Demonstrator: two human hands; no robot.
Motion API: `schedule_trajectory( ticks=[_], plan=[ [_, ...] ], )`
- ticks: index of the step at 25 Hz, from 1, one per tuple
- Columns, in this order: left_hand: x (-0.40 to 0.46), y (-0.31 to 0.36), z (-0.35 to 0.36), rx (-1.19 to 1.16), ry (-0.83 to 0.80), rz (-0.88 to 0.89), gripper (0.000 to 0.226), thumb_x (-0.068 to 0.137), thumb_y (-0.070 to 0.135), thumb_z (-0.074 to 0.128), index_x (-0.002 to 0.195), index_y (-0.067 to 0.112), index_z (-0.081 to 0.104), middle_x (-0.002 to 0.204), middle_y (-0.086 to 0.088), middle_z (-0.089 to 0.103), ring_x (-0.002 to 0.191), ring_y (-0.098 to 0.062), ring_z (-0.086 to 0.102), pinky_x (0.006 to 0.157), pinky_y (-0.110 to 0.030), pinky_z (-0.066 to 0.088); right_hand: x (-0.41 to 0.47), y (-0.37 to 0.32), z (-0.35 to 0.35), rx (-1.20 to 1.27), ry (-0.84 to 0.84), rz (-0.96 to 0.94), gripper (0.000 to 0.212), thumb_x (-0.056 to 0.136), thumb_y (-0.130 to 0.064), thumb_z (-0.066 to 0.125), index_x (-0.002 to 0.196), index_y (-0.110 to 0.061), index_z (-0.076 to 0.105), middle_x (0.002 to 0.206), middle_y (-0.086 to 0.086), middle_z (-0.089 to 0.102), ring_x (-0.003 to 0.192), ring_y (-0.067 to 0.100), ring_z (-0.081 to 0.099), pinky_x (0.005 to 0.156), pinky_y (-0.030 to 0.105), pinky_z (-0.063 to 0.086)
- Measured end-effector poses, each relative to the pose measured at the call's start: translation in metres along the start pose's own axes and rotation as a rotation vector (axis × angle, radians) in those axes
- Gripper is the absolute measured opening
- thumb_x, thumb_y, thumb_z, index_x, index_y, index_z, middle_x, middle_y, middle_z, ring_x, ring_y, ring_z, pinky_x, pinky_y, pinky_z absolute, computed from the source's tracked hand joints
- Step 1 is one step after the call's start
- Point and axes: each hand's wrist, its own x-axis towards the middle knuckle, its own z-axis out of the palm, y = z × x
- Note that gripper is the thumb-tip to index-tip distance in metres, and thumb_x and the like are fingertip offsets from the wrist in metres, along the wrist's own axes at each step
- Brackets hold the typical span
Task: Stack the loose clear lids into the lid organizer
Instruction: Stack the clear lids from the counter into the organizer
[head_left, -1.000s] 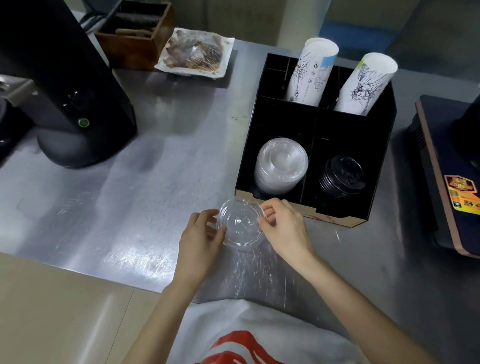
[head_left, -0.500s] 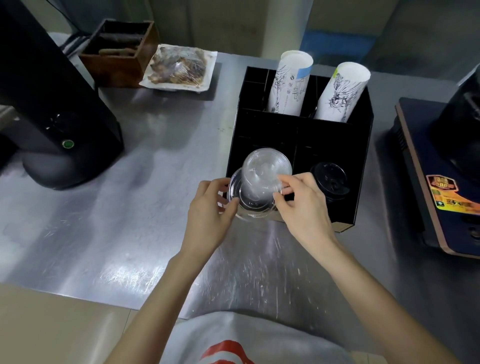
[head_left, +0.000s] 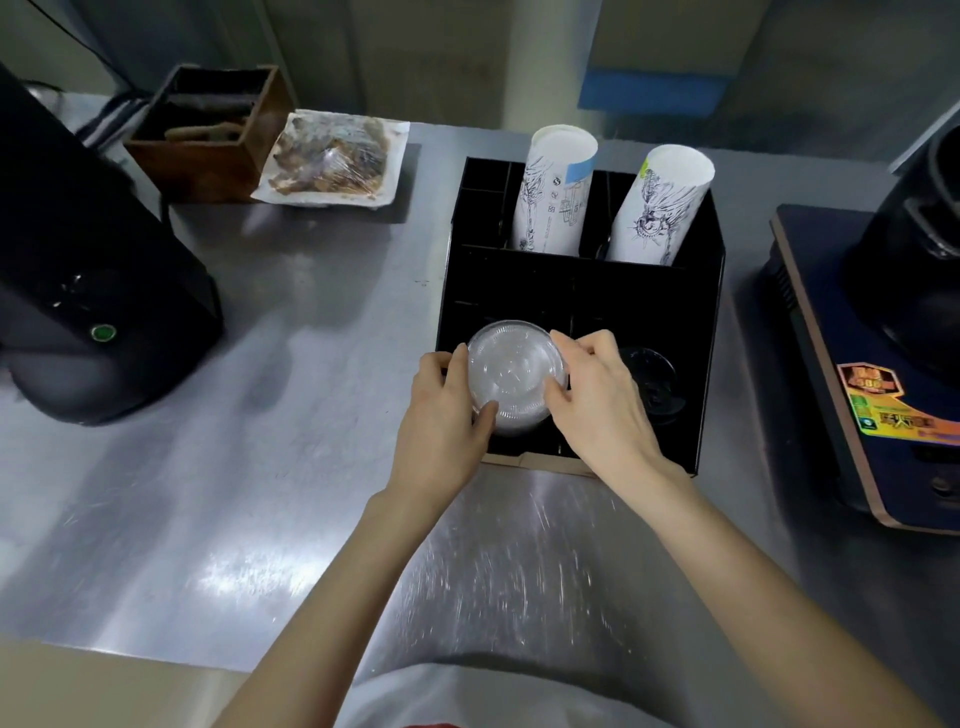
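A black lid organizer (head_left: 696, 332) stands on the steel counter. In its front left compartment sits a stack of clear lids (head_left: 514, 371), seen from above. My left hand (head_left: 441, 415) grips the stack's left rim with thumb and fingers. My right hand (head_left: 597, 395) holds the right rim, fingers over the top edge. Whether the top lid is separate from the stack cannot be told. Black lids (head_left: 649, 382) lie in the front right compartment, partly hidden by my right hand.
Two rolls of printed paper cups (head_left: 556, 197) (head_left: 657, 208) stand in the organizer's back compartments. A black machine (head_left: 93, 291) is at left, a wooden box (head_left: 208, 130) and wrapped food tray (head_left: 332, 161) behind, a dark appliance (head_left: 872, 364) at right.
Both hands lifted a clear lid from the counter in front of the organizer and carried it forward onto the clear stack in the front left compartment.
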Motion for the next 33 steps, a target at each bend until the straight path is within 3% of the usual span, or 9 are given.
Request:
schedule_trajectory(
  ticks=[3, 13, 16, 19, 23, 28, 33],
  plan=[
    [0.005, 0.001, 0.004, 0.025, -0.021, 0.004, 0.061, 0.084, 0.014, 0.055, 0.136, 0.009, 0.022, 0.131, -0.018, 0.037, 0.116, -0.033, 0.041, 0.09, -0.039, 0.042, 0.008, 0.003, 0.001, -0.018, -0.018, 0.017, 0.049, 0.089, -0.014, 0.048, 0.136, -0.012, 0.032, 0.119, 0.01, 0.042, 0.1, 0.028, 0.053, 0.087, 0.04, 0.05],
    [0.01, -0.001, 0.003, 0.04, -0.032, 0.01, 0.059, 0.084, 0.021, 0.057, 0.134, 0.009, 0.028, 0.134, -0.016, 0.036, 0.121, -0.031, 0.037, 0.093, -0.038, 0.04, 0.011, 0.01, 0.007, -0.015, -0.046, 0.014, 0.053, 0.09, -0.021, 0.05, 0.138, -0.012, 0.028, 0.125, 0.009, 0.039, 0.115, 0.023, 0.043, 0.087, 0.034, 0.048],
    [0.008, -0.002, 0.002, 0.075, -0.06, 0.07, 0.067, 0.08, 0.033, 0.06, 0.134, 0.01, 0.028, 0.14, -0.017, 0.032, 0.124, -0.033, 0.034, 0.099, -0.041, 0.035, 0.004, 0.011, 0.007, 0.006, -0.042, -0.064, 0.054, 0.089, -0.022, 0.051, 0.137, -0.013, 0.028, 0.139, 0.005, 0.035, 0.127, 0.018, 0.033, 0.097, 0.033, 0.041],
    [0.006, -0.005, 0.005, 0.171, -0.063, 0.142, 0.076, 0.072, 0.053, 0.049, 0.13, 0.005, 0.035, 0.139, -0.02, 0.038, 0.119, -0.039, 0.04, 0.094, -0.048, 0.039, -0.002, 0.014, 0.011, -0.017, -0.073, -0.128, 0.055, 0.088, -0.021, 0.052, 0.137, -0.011, 0.029, 0.15, 0.003, 0.027, 0.138, 0.017, 0.025, 0.111, 0.031, 0.024],
    [0.008, -0.008, 0.006, 0.195, -0.107, 0.136, 0.066, 0.078, 0.03, 0.065, 0.131, 0.006, 0.033, 0.145, -0.016, 0.031, 0.126, -0.036, 0.033, 0.098, -0.047, 0.034, -0.009, 0.017, 0.015, -0.024, -0.069, -0.105, 0.054, 0.088, -0.023, 0.053, 0.136, -0.011, 0.031, 0.151, 0.0, 0.025, 0.134, 0.019, 0.033, 0.111, 0.032, 0.025],
    [0.015, -0.015, 0.005, 0.229, -0.147, 0.158, 0.064, 0.082, 0.03, 0.059, 0.134, 0.012, 0.027, 0.15, -0.007, 0.022, 0.132, -0.027, 0.025, 0.102, -0.041, 0.028, -0.01, 0.014, 0.015, -0.016, -0.058, -0.09, 0.054, 0.087, -0.024, 0.055, 0.135, -0.011, 0.034, 0.148, -0.001, 0.029, 0.132, 0.02, 0.035, 0.108, 0.033, 0.03],
    [0.019, -0.017, 0.001, 0.203, -0.165, 0.179, 0.068, 0.078, 0.029, 0.064, 0.133, 0.009, 0.029, 0.145, -0.011, 0.028, 0.127, -0.031, 0.031, 0.102, -0.042, 0.03, -0.008, 0.014, 0.013, 0.016, -0.075, -0.072, 0.056, 0.085, -0.024, 0.057, 0.134, -0.011, 0.034, 0.148, -0.002, 0.028, 0.129, 0.021, 0.04, 0.108, 0.036, 0.034]
  ],
)
